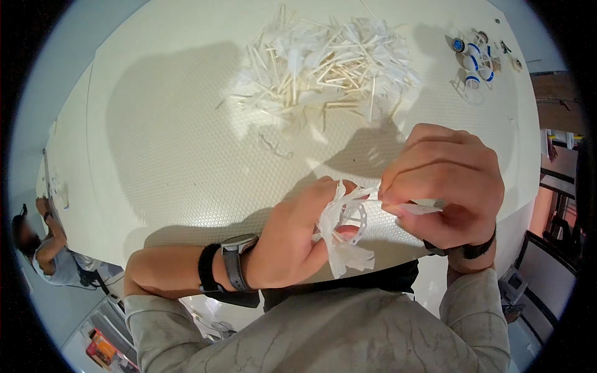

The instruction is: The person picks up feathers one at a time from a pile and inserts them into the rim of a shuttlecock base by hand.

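My left hand (289,242) is closed around a white perforated plastic ring (363,219) with several white feather-like pieces (348,260) standing out from it. Close beside it, my right hand (444,180) pinches one more white feather-like piece (424,208) between thumb and fingers, its thin end meeting the ring's edge. The fingers partly hide where they join. Farther off on the table lies a big loose heap of white feather-like pieces with pale stems (329,68).
Several small white parts with blue bands (472,65) lie at the table's far right. A thin, curved clear-white piece (275,147) rests left of my hands on the textured white table (168,155). Another person (53,248) sits at the table's left end.
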A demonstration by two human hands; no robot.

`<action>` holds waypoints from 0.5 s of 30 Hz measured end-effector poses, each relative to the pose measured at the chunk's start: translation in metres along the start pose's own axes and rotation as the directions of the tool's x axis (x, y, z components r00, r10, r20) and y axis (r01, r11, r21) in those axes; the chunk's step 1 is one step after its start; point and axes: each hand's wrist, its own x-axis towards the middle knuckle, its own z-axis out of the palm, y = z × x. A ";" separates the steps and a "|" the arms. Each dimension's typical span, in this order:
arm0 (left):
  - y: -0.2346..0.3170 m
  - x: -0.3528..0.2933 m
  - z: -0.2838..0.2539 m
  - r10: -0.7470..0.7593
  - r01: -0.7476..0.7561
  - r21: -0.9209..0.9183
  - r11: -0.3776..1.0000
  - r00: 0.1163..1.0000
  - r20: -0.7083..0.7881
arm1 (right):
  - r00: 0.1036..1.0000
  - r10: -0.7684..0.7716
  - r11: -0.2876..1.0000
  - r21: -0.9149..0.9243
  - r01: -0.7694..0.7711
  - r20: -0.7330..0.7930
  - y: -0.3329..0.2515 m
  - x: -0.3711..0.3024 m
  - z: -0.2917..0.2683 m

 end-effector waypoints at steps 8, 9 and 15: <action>0.002 0.003 -0.003 0.096 -0.100 0.105 0.989 0.994 0.044 | 1.000 0.005 0.999 -0.045 -0.006 -0.006 0.000 0.001 0.000; 0.004 0.005 -0.004 0.094 -0.098 0.104 0.990 0.995 0.045 | 1.000 0.010 0.999 -0.048 -0.010 -0.009 0.000 0.000 0.000; 0.010 0.006 -0.007 0.048 -0.059 0.119 0.991 0.994 0.093 | 0.999 0.027 1.000 -0.016 -0.027 0.017 0.000 0.001 0.003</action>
